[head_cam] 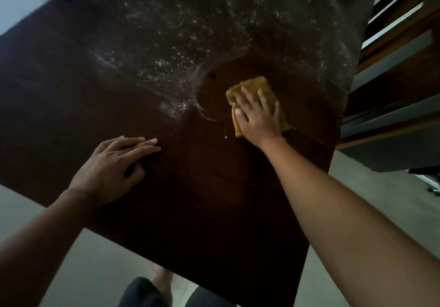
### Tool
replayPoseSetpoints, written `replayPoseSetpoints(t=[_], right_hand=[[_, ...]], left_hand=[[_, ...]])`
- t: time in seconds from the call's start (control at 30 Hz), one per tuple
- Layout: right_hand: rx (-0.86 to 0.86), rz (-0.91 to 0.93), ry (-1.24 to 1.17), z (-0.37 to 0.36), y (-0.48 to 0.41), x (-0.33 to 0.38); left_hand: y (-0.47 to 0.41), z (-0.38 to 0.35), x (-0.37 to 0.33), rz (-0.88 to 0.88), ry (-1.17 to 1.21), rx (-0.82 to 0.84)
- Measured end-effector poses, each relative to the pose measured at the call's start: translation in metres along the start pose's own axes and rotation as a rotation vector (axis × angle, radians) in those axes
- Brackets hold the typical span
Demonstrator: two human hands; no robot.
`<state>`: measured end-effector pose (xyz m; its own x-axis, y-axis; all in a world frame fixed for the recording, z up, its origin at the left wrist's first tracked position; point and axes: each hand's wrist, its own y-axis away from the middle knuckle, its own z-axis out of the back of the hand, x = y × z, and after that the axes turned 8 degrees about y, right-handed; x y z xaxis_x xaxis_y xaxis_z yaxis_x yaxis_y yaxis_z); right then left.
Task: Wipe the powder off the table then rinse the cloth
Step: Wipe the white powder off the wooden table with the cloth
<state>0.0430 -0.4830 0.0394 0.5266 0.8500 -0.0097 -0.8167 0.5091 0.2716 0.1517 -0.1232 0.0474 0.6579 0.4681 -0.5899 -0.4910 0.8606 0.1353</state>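
Two hands are down on the dark counter (pixel 71 97). Right hand (pixel 258 114) presses flat, fingers spread, on the yellow cloth (pixel 256 84) beside the white powder (pixel 166 44); left hand (pixel 112 166) rests flat, holding nothing.

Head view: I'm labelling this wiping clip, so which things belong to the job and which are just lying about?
In the job: yellow cloth, right hand pressing it flat, powder, table.
Just about: left hand resting on the table, wooden slats at right, floor.
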Motion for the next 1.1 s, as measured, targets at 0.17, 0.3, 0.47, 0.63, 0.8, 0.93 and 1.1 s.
replayPoseSetpoints(t=[0.17, 0.3, 0.47, 0.63, 0.8, 0.93, 1.1], right_hand=[[0.039, -0.216, -0.098, 0.016, -0.048, 0.031], [0.045, 0.059, -0.056, 0.003, 0.012, 0.037], [0.048, 0.118, 0.011, -0.020, 0.112, -0.003], [0.013, -0.420, -0.166, -0.018, 0.080, 0.010], [-0.024, -0.252, -0.155, -0.021, 0.068, 0.092], [-0.028, 0.072, -0.056, -0.040, 0.146, 0.104], [-0.028, 0.208, 0.018, -0.049, 0.168, 0.099]], left_hand=[[-0.001, -0.002, 0.008, -0.038, 0.015, -0.033], [0.000, 0.000, 0.010, -0.032, 0.031, -0.021], [0.001, 0.005, 0.002, -0.026, 0.072, -0.020], [0.000, 0.006, 0.003, -0.015, 0.088, -0.020], [0.000, 0.007, 0.003, -0.024, 0.087, -0.019], [-0.001, 0.008, 0.004, -0.013, 0.104, 0.019], [-0.003, 0.002, 0.008, -0.002, 0.061, 0.034]])
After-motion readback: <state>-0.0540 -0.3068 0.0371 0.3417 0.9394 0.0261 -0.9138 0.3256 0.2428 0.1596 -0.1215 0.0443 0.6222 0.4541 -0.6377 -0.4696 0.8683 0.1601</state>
